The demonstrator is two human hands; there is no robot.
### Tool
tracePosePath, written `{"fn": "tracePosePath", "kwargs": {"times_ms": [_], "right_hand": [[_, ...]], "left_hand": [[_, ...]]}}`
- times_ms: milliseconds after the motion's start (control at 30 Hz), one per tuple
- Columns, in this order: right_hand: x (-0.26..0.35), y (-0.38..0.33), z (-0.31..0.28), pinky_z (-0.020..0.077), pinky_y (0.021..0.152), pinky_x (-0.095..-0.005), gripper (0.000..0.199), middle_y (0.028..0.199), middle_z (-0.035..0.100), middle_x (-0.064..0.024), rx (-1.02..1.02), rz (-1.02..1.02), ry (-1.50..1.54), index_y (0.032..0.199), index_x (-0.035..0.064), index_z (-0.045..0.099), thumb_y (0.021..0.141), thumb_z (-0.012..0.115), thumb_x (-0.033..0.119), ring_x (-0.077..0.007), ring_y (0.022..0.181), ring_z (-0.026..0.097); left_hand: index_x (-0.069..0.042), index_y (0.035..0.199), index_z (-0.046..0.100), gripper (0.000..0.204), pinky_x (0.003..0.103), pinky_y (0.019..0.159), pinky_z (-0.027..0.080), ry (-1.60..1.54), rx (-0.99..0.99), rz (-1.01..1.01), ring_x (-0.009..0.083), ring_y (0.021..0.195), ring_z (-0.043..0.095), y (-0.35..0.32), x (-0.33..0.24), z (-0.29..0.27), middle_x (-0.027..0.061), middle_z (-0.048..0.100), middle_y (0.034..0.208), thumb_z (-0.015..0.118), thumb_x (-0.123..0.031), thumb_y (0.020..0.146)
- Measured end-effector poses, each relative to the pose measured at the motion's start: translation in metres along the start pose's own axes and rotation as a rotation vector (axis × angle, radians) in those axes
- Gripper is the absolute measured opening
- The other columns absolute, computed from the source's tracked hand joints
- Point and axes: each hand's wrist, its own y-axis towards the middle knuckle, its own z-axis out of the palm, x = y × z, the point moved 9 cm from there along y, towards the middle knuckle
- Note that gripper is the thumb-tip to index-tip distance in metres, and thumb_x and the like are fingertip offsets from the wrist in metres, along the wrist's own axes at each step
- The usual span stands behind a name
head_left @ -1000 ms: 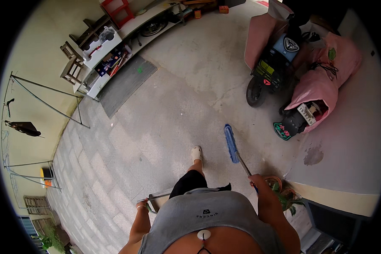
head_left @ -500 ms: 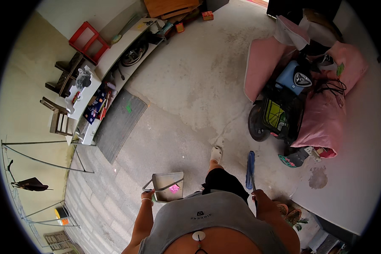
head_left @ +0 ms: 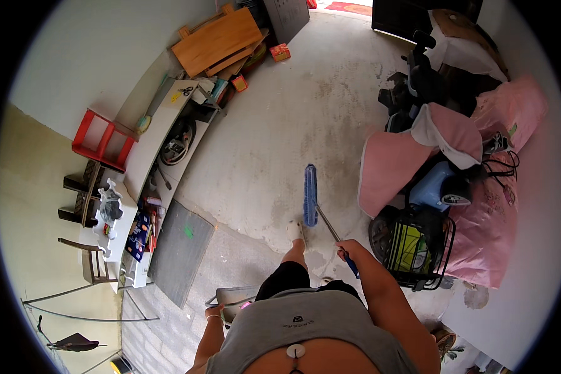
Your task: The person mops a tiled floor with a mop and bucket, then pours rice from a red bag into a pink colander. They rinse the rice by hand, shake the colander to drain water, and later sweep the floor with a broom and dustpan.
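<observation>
My right hand (head_left: pixel 348 250) is wrapped round the handle of a flat mop (head_left: pixel 310 194) with a blue fluffy head. The head points forward over the concrete, close beside my light-coloured shoe. At my left side, my left hand (head_left: pixel 214 310) grips the handle of a box-shaped grey dustpan (head_left: pixel 237 295). Something small and pink (head_left: pixel 245 304) lies in the pan, whose near part is hidden behind my shirt.
Along the left wall runs a low bench (head_left: pixel 170 121) with clutter on its shelf, a red stool (head_left: pixel 101 138) beyond it. A dark mat (head_left: pixel 184 249) lies before it. To the right stands a scooter with a black basket (head_left: pixel 421 249) and pink cover (head_left: pixel 396 171).
I have stepped forward, and the scooter and bench are nearer. The mop has swung from my right side out in front. The dustpan now sits partly behind my body.
</observation>
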Motion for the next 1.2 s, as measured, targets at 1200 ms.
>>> {"fn": "tracePosePath", "kwargs": {"times_ms": [1200], "right_hand": [[0.882,0.174,-0.111,0.0406,0.039,-0.0337,0.02,0.052,0.044,-0.0086,-0.335,0.184,0.615,0.077,0.003,0.041,0.085,0.051,0.018,-0.0192,0.038,0.043]], "left_hand": [[0.004,0.09,0.061,0.031,0.031,0.067,0.046,-0.199,0.293,0.317,0.0175,0.069,0.057,0.328,-1.187,0.463,0.007,0.062,0.079,0.076,-0.008,0.065]]}}
